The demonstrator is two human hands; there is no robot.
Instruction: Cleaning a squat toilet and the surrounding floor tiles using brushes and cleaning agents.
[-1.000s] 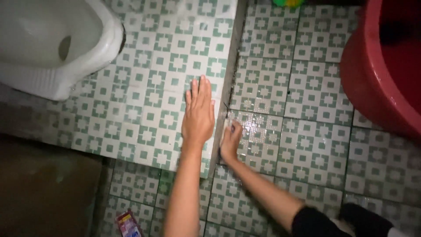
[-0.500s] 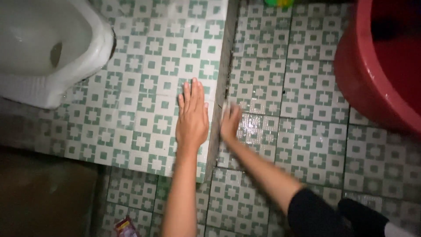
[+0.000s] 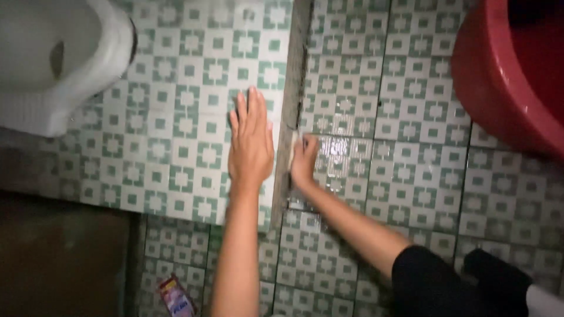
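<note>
Our right hand (image 3: pixel 304 159) curls on what may be a pale cloth (image 3: pixel 299 139), mostly hidden, mid-frame against the step edge (image 3: pixel 288 126). Our left hand (image 3: pixel 251 144) lies flat, fingers together, on the raised tiles (image 3: pixel 176 117). A red tub (image 3: pixel 505 76) is cut off upper right.

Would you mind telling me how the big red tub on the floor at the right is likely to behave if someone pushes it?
The red tub looks like wide, thin plastic, so it would probably flex at the rim. The floor tiles beside it shine wet, so it may slide easily. Its broad shape makes tipping unlikely; whether it holds water cannot be seen.
</note>
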